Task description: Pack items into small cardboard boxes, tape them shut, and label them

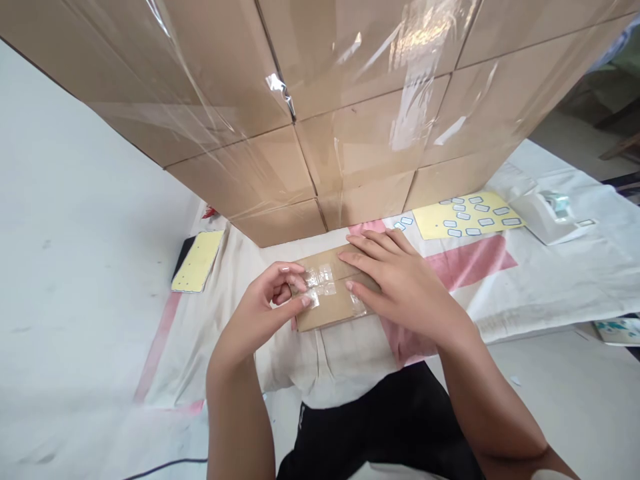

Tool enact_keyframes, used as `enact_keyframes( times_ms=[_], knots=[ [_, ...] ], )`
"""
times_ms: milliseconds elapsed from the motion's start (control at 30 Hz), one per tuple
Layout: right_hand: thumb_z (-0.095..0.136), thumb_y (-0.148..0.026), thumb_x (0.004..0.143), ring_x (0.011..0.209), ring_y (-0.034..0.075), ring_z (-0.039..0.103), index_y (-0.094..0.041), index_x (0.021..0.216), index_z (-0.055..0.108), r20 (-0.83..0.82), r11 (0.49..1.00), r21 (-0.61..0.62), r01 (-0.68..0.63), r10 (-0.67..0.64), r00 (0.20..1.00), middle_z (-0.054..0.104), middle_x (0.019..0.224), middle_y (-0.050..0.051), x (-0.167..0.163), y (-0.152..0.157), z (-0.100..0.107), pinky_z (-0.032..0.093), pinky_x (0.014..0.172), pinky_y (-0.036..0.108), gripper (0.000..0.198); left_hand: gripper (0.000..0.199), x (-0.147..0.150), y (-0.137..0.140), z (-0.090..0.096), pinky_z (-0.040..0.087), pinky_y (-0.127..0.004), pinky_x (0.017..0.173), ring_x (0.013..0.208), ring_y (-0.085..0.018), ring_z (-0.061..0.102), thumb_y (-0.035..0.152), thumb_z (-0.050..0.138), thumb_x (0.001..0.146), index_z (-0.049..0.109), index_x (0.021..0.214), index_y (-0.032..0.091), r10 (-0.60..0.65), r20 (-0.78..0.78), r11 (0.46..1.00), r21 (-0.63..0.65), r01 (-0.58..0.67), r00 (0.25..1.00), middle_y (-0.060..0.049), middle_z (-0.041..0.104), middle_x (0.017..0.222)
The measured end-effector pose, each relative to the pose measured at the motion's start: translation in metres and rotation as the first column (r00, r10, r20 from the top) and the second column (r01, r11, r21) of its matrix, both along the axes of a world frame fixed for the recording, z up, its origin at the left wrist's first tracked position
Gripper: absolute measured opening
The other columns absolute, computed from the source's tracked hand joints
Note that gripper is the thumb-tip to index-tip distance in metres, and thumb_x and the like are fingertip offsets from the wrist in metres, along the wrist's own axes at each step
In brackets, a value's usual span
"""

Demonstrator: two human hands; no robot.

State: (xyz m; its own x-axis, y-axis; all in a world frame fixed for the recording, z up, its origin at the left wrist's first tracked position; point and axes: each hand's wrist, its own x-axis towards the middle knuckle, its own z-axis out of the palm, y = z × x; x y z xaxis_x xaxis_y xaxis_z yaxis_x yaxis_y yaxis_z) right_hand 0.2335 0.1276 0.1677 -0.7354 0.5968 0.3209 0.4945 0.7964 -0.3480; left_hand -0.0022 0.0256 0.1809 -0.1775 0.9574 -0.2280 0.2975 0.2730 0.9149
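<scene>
Two hands on one box [333,312], which lies on the cloth [300,373] right in front of me, just this side of the carton stack [370,157]. My right hand [403,280] is open, fingers spread, palm down over the box's right part, gripping nothing. My left hand [263,307] is at the left end, fingers half curled, thumb tip on the clear tape [326,278], gap showing between thumb and forefinger; can't tell if I'm pinching a tape edge or only pressing. Tape sits in short overlapping bits near that end, more under my right thumb. Reads to me as tape work, smoothing or lifting, can't say which. To do it well: right hand bears down flat and steady so the box won't skid on loose cloth; left thumb works along the tape edge, from the stuck part outward, small strokes, no yanking, or the board's surface may tear. If pressing, push wrinkles out to the edge, corners last. Watch the cloth too, it's creased by the box and could drag. Nearby: yellow card with labels [434,231] to the right, white dispenser [550,223] beyond it, another yellow card [199,263] off left.
</scene>
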Motion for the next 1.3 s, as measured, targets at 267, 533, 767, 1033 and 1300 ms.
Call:
enact_keyframes(
  times_ms=[267,533,767,1033,1300],
  knots=[
    [0.054,-0.035,0.101,0.145,0.033,0.042,-0.023,0.132,0.064,0.008,1.0,-0.008,-0.004,0.004,1.0,0.057,0.15,0.009,-0.0001,-0.0001,0.0007,0.032,0.121,0.056,0.035,0.031,0.0039,0.0025,-0.0055,0.045,-0.03,0.073,0.085,-0.014,0.056,0.034,0.075,0.086,0.062,0.114,0.031,0.005,-0.037,0.998,0.065,-0.003,0.999,0.002,0.061,0.09],
    [0.054,-0.034,0.101,0.145,0.034,0.042,-0.024,0.132,0.064,0.003,1.0,-0.027,-0.005,0.006,1.0,0.057,0.15,0.009,0.0012,0.0011,0.0019,0.032,0.12,0.058,0.035,0.032,0.0063,0.0027,-0.0026,0.045,-0.032,0.074,0.087,-0.016,0.056,0.036,0.076,0.086,0.063,0.115,0.031,0.025,-0.006,0.998,0.051,-0.024,1.0,0.002,0.062,0.092],
    [0.054,-0.035,0.1,0.144,0.035,0.043,-0.025,0.132,0.065,-0.01,1.0,-0.028,-0.003,0.003,1.0,0.057,0.149,0.009,0.001,0.001,0.0014,0.033,0.119,0.059,0.035,0.035,0.0079,0.0016,0.0008,0.043,-0.032,0.073,0.084,-0.016,0.056,0.035,0.075,0.086,0.062,0.118,0.031,0.019,-0.059,0.999,0.046,-0.016,0.998,0.001,0.061,0.089],
    [0.054,-0.034,0.1,0.141,0.035,0.045,-0.024,0.132,0.065,-0.023,0.999,-0.033,-0.001,0.001,1.0,0.057,0.149,0.009,0.0002,0.0011,0.0005,0.033,0.118,0.057,0.035,0.038,0.0068,0.0023,-0.0013,0.043,-0.032,0.076,0.087,-0.017,0.056,0.035,0.071,0.089,0.059,0.124,0.035,-0.009,-0.149,1.0,0.024,0.012,0.989,0.002,0.061,0.095],
    [0.055,-0.035,0.1,0.14,0.036,0.046,-0.023,0.132,0.065,-0.018,1.0,-0.016,0.002,-0.002,1.0,0.057,0.149,0.009,-0.0013,0.0002,-0.0015,0.035,0.116,0.057,0.036,0.043,0.0104,-0.0031,-0.0032,0.042,-0.032,0.076,0.079,-0.015,0.048,0.035,0.069,0.09,0.056,0.131,0.038,0.013,-0.236,0.999,0.038,-0.004,0.972,0.002,0.061,0.1]
  ],
)
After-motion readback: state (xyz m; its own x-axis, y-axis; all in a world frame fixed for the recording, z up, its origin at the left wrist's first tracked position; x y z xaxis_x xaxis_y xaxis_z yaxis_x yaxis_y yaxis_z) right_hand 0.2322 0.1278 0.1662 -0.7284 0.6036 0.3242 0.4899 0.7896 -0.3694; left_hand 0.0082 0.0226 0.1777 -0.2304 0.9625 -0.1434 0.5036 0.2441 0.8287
